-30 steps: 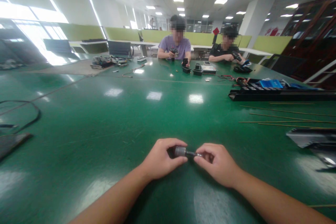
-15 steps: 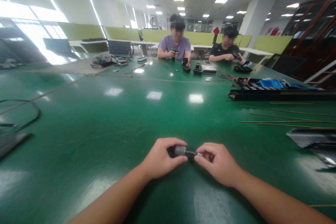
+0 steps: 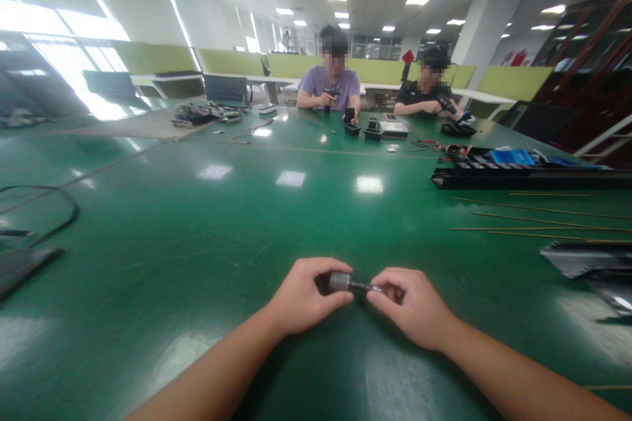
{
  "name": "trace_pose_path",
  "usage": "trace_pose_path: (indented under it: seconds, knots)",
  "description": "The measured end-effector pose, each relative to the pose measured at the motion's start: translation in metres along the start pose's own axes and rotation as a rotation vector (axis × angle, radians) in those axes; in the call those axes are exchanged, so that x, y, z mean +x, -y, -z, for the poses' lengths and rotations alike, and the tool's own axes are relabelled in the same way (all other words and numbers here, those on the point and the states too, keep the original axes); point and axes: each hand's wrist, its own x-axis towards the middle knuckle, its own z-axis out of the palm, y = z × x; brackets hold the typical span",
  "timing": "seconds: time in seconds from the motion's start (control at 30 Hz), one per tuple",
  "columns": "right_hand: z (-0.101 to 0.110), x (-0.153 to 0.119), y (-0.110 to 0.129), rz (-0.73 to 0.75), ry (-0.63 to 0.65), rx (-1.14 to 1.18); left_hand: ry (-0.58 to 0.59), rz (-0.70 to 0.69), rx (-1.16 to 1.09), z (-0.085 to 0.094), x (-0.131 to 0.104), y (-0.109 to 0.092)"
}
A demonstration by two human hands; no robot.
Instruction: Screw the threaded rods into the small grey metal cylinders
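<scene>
While left grip (image 3: 301, 297) encloses cylinder (image 3: 340, 281) (gray), right grip (image 3: 419, 308) pinches shaft (image 3: 360, 287).

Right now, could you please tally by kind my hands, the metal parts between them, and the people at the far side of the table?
Left hand and right hand: 2
Grey cylinder, in left hand: 1
Thin dark shaft, at right hand: 1
Purple-shirted person and black-shirted person: 2
Total: 6

Thin rods (image 3: 538, 229) and a long black tray (image 3: 523, 179) lie beyond and right of the right hand (image 3: 412, 308). A dark cord (image 3: 75, 210) curls left of the left hand (image 3: 299, 296). Well beyond both are two people (image 3: 345, 84).
</scene>
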Motion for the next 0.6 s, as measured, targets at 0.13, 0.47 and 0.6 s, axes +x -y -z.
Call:
trace_pose_path:
  seconds: [0.13,0.47,0.6]
  knots:
    - [0.0002,0.0001,0.0006,-0.002,-0.001,-0.003,-0.007,0.001,-0.011,0.0000,-0.0003,0.0002]
    - [-0.0011,-0.0009,-0.0024,-0.012,-0.004,0.012,-0.010,-0.008,-0.008,0.0000,-0.0007,0.0009]
    - [0.0000,-0.0015,-0.0018,-0.010,-0.010,0.020,-0.015,-0.008,-0.004,-0.0003,-0.0004,0.0000]
